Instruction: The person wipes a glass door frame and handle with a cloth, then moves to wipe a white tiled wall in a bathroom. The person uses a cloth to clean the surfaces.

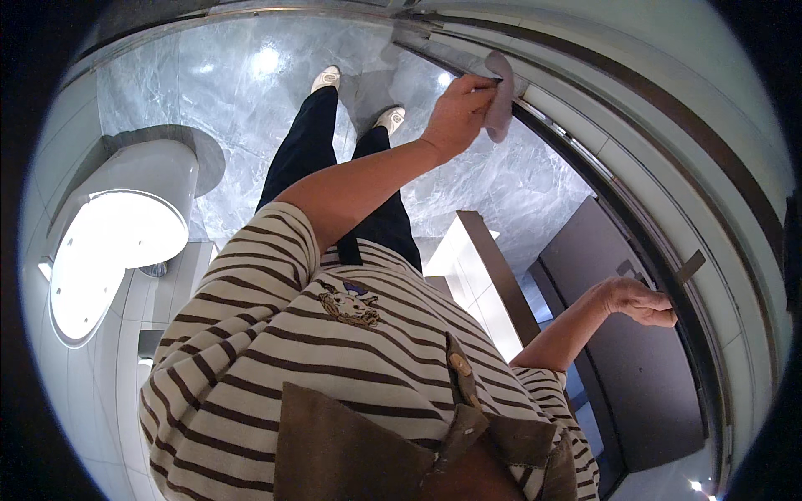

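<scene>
My left hand (460,113) pinches a fuzzy greyish-pink cloth pad (499,109), long and rounded at its ends. A small dark piece shows at the fingertips. The pad overlaps the dark frame edge (523,113) along the pale wall in this view; whether it touches there I cannot tell. Lower on the right, my right hand (642,302) has its fingers curled at the same dark frame edge. Its fingertips and palm are turned from view, so any hold there is hidden.
A white ceramic fixture (128,225), apparently a urinal, hangs on the tiled wall at left. Glossy grey marbled floor (238,81) spreads around my shoes (327,78). A brown door-like panel (626,369) lies behind my right arm, with a brown-topped partition (501,275) near it.
</scene>
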The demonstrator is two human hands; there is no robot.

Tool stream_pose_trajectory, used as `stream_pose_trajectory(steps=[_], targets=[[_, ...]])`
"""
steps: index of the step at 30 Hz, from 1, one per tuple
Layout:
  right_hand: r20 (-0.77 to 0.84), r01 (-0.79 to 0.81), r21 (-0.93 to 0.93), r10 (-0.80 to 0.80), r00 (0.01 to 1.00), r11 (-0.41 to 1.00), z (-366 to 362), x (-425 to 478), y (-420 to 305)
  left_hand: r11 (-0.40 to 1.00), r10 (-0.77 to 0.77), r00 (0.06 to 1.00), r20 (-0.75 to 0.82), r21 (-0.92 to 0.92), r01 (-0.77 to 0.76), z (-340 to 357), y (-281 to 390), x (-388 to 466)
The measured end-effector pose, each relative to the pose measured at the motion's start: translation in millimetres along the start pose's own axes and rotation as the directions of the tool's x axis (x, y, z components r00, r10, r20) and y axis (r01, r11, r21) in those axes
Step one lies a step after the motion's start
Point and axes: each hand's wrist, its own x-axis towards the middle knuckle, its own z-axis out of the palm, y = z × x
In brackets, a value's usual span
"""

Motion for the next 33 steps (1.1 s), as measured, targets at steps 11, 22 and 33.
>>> stream_pose_trajectory(steps=[11,22,33], targets=[[0.184,-0.451,0.588,0.432,0.883,0.672,-5.9,2.0,-15.1,0.989,-0.126,0.989,-0.074,0.071,0.131,11.6,-62.7,-2.6],[0.218,-0.562,0.608,0.564,0.797,0.560,5.4,-11.8,9.9,0.968,0.222,0.961,-0.163,-0.080,-0.237,15.2,52.1,-14.7],[0.131,-0.357,0.232,0.334,0.933,0.905,-10.1,-7.8,-11.6,0.949,-0.311,0.944,-0.112,-0.101,0.300,-4.0,-91.4,6.0]])
